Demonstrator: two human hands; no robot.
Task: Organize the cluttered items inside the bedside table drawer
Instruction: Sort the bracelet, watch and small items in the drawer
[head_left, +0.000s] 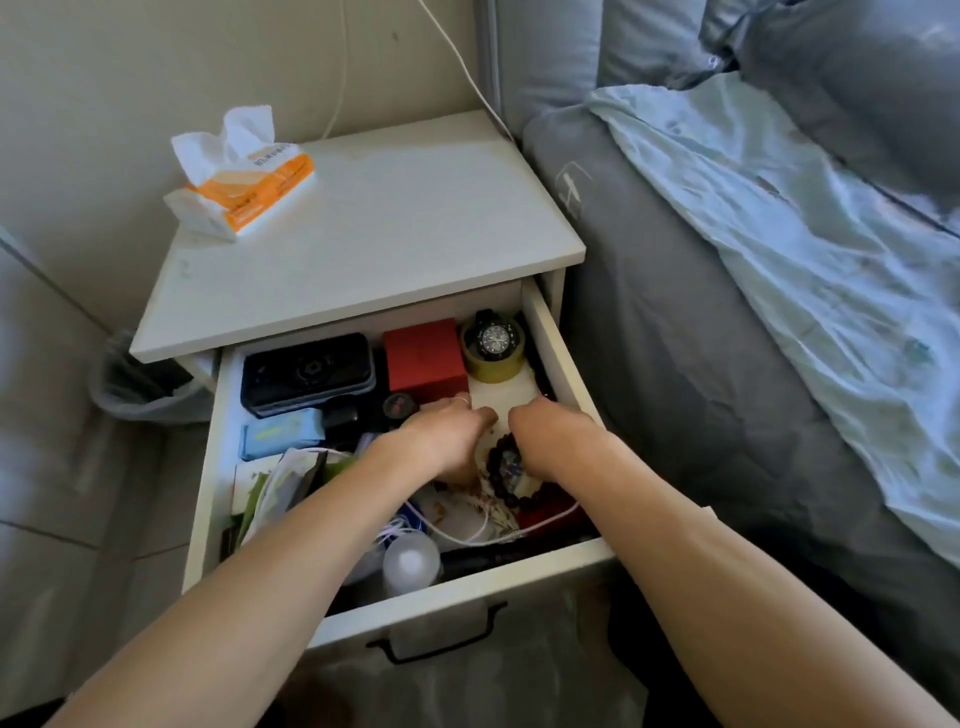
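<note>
The drawer (558, 332) stands pulled out of the white bedside table (363, 228), crowded with clutter. Nearest lies a white bottle (411, 564), then a bead bracelet (501, 467) between both wrists. The left hand (447, 434) and right hand (545, 423) reach in, fingers curled downward; what they grip cannot be told. Beyond sit a red box (425, 358), a black case (307, 374) and a watch (492, 339) on a tape roll (493, 366).

Light: soft daylight, brightest on the bedsheet (810, 270) at right.
Shadows: deep at the lower edge.
Sharpness: slightly soft overall.
Edges: wide-angle bending.
</note>
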